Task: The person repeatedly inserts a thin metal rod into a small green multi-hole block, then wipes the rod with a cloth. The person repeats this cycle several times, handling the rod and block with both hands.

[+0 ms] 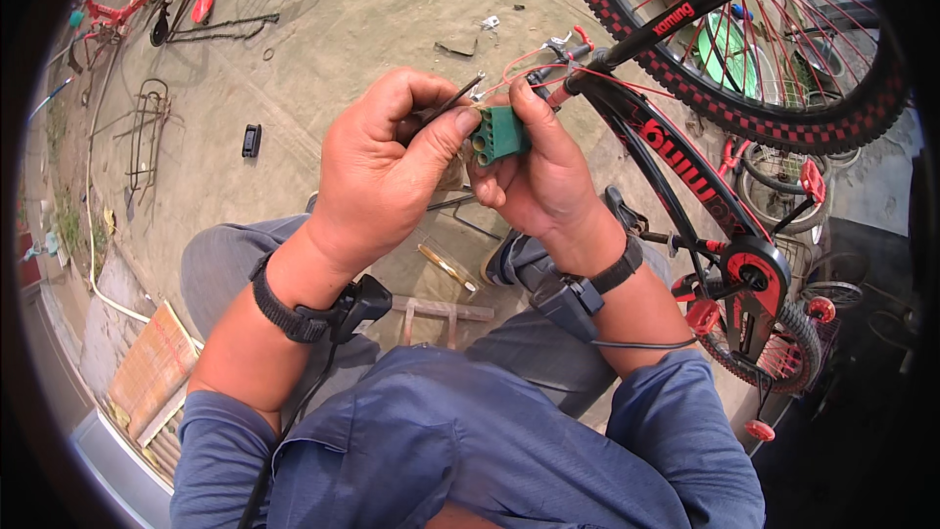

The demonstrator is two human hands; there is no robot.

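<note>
My left hand (382,157) is closed, its thumb and fingers pinching a thin dark metal rod (468,91) that looks like a hex key; the rod's tip points up and to the right. In my right hand (550,171) is a green hex key holder (503,133), a small block with round holes along its left face. The fingers of that hand wrap behind it while the thumb presses on its top. Both hands meet in front of me, the left thumb touching or very near the block's left side. The rod's lower part is hidden by my left fingers.
A black and red bicycle (676,165) fills the right side, its checked tyre (627,51) at the top. Between my legs lies a screwdriver (446,266) with a yellowish handle. A small black part (252,141), a metal rack (147,142) and a red frame (127,12) lie on the left.
</note>
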